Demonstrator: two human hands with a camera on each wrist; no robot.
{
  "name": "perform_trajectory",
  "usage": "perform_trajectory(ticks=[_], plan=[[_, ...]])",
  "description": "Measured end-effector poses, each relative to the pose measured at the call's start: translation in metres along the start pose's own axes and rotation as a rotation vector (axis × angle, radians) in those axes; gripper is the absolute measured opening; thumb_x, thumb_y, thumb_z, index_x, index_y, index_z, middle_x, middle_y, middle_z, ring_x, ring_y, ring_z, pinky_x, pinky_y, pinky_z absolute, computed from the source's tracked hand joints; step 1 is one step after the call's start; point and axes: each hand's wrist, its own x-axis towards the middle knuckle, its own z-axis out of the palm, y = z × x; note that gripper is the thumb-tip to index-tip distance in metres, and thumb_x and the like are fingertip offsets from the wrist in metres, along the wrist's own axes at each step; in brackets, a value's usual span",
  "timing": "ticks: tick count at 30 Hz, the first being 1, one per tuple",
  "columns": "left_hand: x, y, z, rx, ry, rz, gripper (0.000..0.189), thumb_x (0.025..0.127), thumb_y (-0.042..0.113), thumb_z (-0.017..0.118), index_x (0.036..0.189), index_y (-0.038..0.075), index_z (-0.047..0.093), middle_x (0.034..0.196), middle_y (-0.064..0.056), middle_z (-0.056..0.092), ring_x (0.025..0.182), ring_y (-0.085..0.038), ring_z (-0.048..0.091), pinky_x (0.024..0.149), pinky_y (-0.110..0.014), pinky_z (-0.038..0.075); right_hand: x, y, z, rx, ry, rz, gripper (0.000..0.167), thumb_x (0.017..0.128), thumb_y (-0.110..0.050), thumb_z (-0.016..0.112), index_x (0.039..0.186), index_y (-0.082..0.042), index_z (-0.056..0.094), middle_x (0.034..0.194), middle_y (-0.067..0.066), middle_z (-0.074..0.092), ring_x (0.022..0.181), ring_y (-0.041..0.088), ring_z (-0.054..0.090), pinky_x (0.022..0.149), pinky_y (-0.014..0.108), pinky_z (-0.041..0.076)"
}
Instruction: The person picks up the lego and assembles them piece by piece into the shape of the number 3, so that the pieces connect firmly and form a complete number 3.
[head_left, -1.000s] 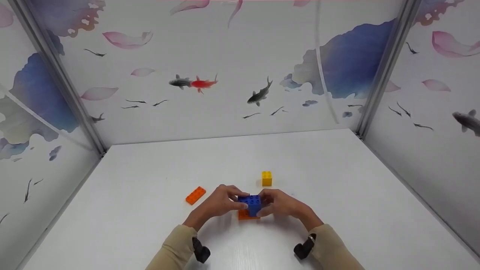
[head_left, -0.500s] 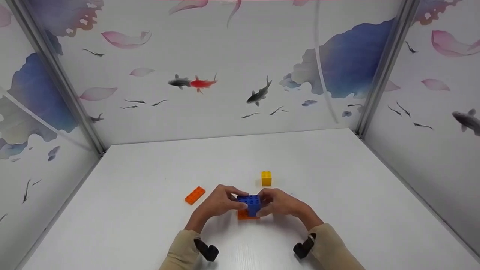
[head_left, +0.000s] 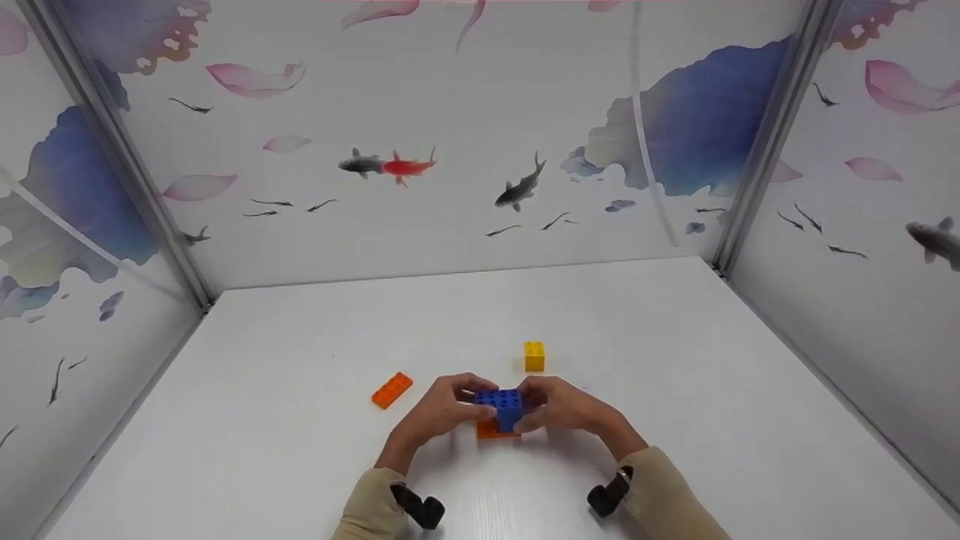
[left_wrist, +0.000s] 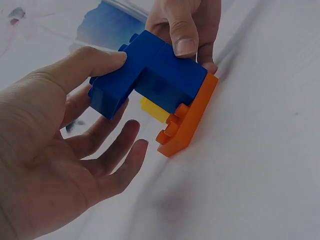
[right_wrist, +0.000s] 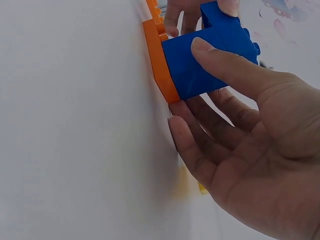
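"How's each grip?"
"Left grip (head_left: 444, 406) and right grip (head_left: 564, 405) each pinch the blue bricks (left_wrist: 167, 75)."
"Where are those?"
"Between them, atop an orange brick (left_wrist: 196, 117), nearer than the yellow brick (head_left: 534, 358)."

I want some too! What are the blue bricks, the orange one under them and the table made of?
The blue bricks look like hard, smooth plastic, with crisp edges and even colour. The orange brick seems smooth plastic too, with moulded studs. The white table shows soft glare, maybe smooth laminate; I can't tell.
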Motion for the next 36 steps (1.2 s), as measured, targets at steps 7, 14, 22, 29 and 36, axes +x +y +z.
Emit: perform_trajectory(ticks=[7,14,22,29,36], plan=[[-0.002,-0.004,-0.002,-0.030,0.011,-0.029,0.051,0.087,0.036,0.077,0.130,0.011,0.064,0.128,-0.011,0.066,0.111,-0.024,0.063,0.100,-0.043,0.055,-0.007,-0.011,-0.014,0.020,-0.029,-0.013,0.042,0.087,-0.024,0.078,0.125,-0.011,0.064,0.126,0.009,0.067,0.118,0.027,0.063,0.106,0.049,0.051],[-0.001,-0.008,-0.005,-0.031,-0.022,-0.042,0.048,0.087,0.040,0.076,0.127,0.015,0.067,0.125,-0.009,0.068,0.110,-0.023,0.064,0.095,-0.039,0.058,-0.008,-0.020,-0.036,0.070,0.062,-0.032,0.045,0.090,-0.027,0.075,0.128,-0.007,0.063,0.131,0.014,0.065,0.122,0.028,0.063,0.105,0.045,0.052],[0.000,-0.011,-0.005,-0.066,-0.065,-0.097,0.051,0.087,0.043,0.077,0.129,0.015,0.066,0.125,-0.008,0.067,0.110,-0.022,0.064,0.095,-0.039,0.058,0.006,-0.016,-0.042,0.143,0.324,-0.015,0.037,0.091,-0.023,0.074,0.126,-0.010,0.065,0.127,0.012,0.067,0.118,0.026,0.063,0.106,0.044,0.052],[0.000,-0.010,-0.005,-0.071,-0.078,-0.111,0.051,0.087,0.042,0.077,0.129,0.015,0.066,0.122,-0.007,0.068,0.107,-0.020,0.064,0.093,-0.037,0.059,0.023,-0.004,-0.039,0.315,0.515,0.060,0.046,0.093,-0.018,0.072,0.135,-0.006,0.059,0.139,0.016,0.059,0.131,0.032,0.054,0.114,0.046,0.044],[-0.001,-0.010,-0.006,-0.061,-0.072,-0.111,0.047,0.088,0.038,0.076,0.127,0.014,0.066,0.120,-0.008,0.069,0.105,-0.019,0.064,0.093,-0.037,0.059,0.032,0.015,-0.043,0.365,0.457,0.136,0.061,0.092,-0.026,0.073,0.146,-0.013,0.049,0.152,0.013,0.047,0.141,0.033,0.045,0.119,0.051,0.037]])
